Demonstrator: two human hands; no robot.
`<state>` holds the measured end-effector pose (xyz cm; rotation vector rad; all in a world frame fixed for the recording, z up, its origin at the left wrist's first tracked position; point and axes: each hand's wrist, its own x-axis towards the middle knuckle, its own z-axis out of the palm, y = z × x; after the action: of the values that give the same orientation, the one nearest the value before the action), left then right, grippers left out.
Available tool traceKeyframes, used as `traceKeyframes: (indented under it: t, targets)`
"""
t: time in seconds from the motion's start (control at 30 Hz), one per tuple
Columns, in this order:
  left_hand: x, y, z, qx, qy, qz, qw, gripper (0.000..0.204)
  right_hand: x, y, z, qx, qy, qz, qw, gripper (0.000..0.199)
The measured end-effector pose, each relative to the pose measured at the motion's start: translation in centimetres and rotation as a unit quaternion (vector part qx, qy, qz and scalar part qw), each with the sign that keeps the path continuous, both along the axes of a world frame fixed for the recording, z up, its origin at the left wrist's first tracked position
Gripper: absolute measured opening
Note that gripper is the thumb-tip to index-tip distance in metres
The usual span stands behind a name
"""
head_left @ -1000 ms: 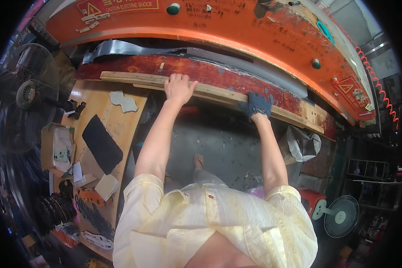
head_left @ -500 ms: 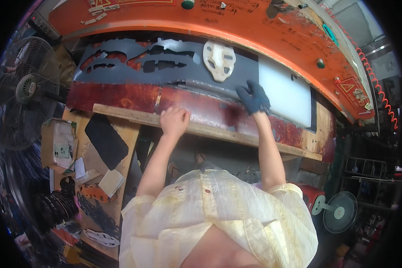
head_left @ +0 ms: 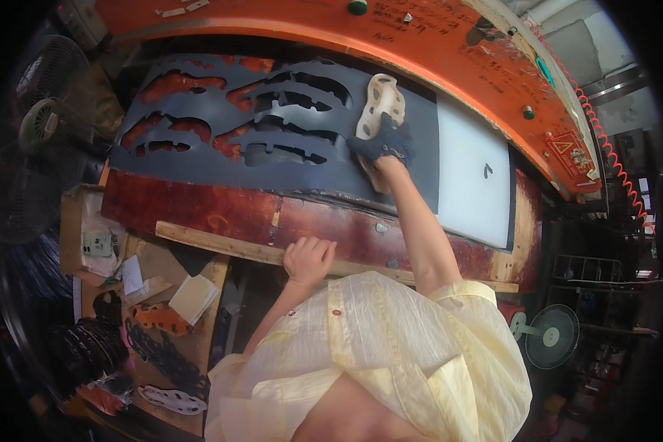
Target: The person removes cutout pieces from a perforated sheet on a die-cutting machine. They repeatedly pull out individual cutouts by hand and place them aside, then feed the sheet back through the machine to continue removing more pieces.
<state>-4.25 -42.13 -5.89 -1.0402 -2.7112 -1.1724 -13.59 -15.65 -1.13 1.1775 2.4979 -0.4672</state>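
Observation:
My right hand (head_left: pixel 389 144), in a dark glove, has its fingers closed on a cream cutting die (head_left: pixel 381 99) with several oval holes. The die appears tilted over the dark grey sheet (head_left: pixel 228 173); the glove covers its middle, and its lower end shows below the wrist. Whether it still touches the sheet, I cannot tell. Several irregular shapes are cut out of the sheet to the left. My bare left hand (head_left: pixel 309 259) rests with curled fingers at the wooden strip (head_left: pixel 221 241) along the bench's front edge, with nothing visible in it.
An orange machine beam (head_left: pixel 272 18) spans the far side. Right of the sheet lies a white board (head_left: pixel 475 169). A side bench at lower left holds an orange perforated piece (head_left: pixel 162 318) and a white one (head_left: pixel 173 399). Fans stand at left (head_left: pixel 40 129) and right (head_left: pixel 551 337).
My right hand has moved from the sheet's front edge onto the die and gripped it. The die has turned and tilted. My view has shifted, showing more of the cut-out sheet.

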Motion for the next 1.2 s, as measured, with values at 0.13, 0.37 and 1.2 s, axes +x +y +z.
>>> traceKeyframes:
  t: [0.13,0.37,1.2]
  targets:
    - [1.1,-1.3,-0.2,0.047,0.031,0.034,0.998,0.01,2.2,0.1,4.5,-0.062,0.261,-0.092,0.959,0.091]
    - [0.9,-1.2,1.1,0.078,-0.021,0.061,0.995,0.009,13.3,8.6,6.6,-0.631,0.472,-0.213,0.578,0.063]
    - [-11.9,17.4,3.2,-0.04,-0.121,0.013,0.992,0.022,15.0,2.1,3.8,0.066,0.237,0.172,0.954,0.054]
